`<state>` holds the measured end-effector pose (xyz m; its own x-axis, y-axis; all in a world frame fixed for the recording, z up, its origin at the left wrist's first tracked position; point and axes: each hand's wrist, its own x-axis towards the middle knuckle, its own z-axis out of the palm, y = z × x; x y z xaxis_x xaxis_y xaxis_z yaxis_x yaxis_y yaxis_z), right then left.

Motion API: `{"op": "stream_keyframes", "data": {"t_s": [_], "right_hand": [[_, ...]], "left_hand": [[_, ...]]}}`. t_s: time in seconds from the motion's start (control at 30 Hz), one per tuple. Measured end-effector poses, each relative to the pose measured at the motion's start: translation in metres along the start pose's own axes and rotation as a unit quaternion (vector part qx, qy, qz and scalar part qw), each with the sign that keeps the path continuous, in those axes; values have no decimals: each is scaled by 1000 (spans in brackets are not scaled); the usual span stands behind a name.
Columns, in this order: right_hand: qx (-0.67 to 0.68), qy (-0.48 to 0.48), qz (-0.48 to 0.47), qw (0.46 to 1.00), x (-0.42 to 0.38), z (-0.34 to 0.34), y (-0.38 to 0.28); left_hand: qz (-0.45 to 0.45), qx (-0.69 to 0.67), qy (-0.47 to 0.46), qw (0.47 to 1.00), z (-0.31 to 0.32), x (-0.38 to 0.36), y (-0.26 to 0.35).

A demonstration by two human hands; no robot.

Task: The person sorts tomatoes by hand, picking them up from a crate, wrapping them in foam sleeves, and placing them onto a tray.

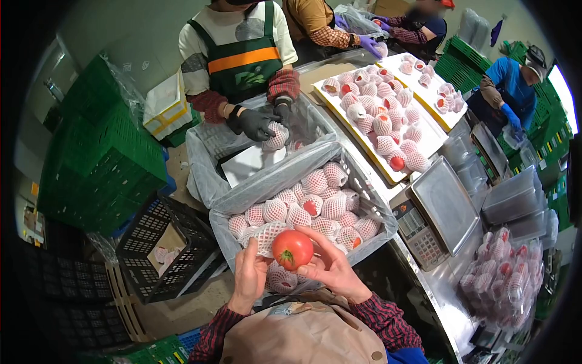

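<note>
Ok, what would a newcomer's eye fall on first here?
Probably the bare, round red tomato in the right hand, front and centre. Next, the foam-netted red fruit crowding the plastic-lined crate behind it and the yellow-edged white tray beyond, to the right.

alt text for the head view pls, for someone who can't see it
A right hand holds a bare red tomato beside a white foam net in the left hand, above a plastic-lined crate of foam-netted produce. Opposite, a gloved co-worker holds a netted piece over a second lined crate.
</note>
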<state>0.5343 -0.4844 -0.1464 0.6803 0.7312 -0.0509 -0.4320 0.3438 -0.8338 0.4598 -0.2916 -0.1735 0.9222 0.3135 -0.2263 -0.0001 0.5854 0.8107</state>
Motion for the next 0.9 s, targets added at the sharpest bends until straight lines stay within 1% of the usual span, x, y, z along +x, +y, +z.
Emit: {"op": "stream_keyframes", "data": {"t_s": [0.07,0.13,0.17,0.2,0.23,0.27,0.3,0.33,0.37,0.43,0.47,0.5,0.53,0.57,0.6,0.63,0.67,0.7,0.73,0.77,0.8,0.87,0.9], "right_hand": [[15,-5,1,1000,1,1,3],[10,8,-2,1000,0,5,2],[4,23,-6,1000,-1,6,1],[4,23,-6,1000,-2,5,2],[20,16,15,1000,-4,1,4],[35,11,37,999,-5,-3,4],[35,11,36,999,-5,-6,4],[63,14,64,996,-6,-9,3],[91,17,92,991,-6,-11,3],[87,0,99,991,-7,-20,10],[83,-16,106,991,-8,-22,14],[83,-17,107,991,-9,-22,16],[66,3,109,992,-10,-22,18],[48,23,111,992,-10,-22,19],[48,23,111,992,-8,-21,17],[-58,68,96,991,-6,-20,13],[-162,112,79,977,-4,-19,11],[-162,113,79,977,-3,-20,13],[-142,145,72,977,-2,-22,18],[-121,176,65,975,0,-25,22],[-121,176,65,975,0,-30,27],[46,145,60,987,-1,-41,36],[46,145,61,986,1,-43,41]], "left_hand": [[7,22,-10,1000,3,-2,2],[45,86,-43,994,13,-6,8],[45,87,-43,994,2,-6,2],[39,136,-40,989,-18,-5,-9],[32,184,-38,982,-15,-4,-5],[32,184,-38,982,-8,-5,-3],[55,175,-68,981,2,-7,0],[77,165,-98,978,13,-8,6],[77,165,-98,978,12,-7,6],[66,224,-159,959,8,-6,4],[66,224,-158,959,3,-7,1],[49,269,-161,948,-3,-7,-5],[33,314,-163,935,-6,-8,-8],[33,313,-163,935,0,-9,-6],[26,226,-129,965,13,-11,-3],[17,136,-94,986,19,-12,-1],[17,136,-94,986,19,-13,-1],[-9,122,-94,988,19,-13,0],[-35,107,-93,989,18,-13,0],[-35,107,-93,989,15,-13,-1],[-51,88,-101,990,10,-12,-4],[-67,70,-108,989,6,-12,-4],[-79,32,-115,990,6,-12,-1]]}}
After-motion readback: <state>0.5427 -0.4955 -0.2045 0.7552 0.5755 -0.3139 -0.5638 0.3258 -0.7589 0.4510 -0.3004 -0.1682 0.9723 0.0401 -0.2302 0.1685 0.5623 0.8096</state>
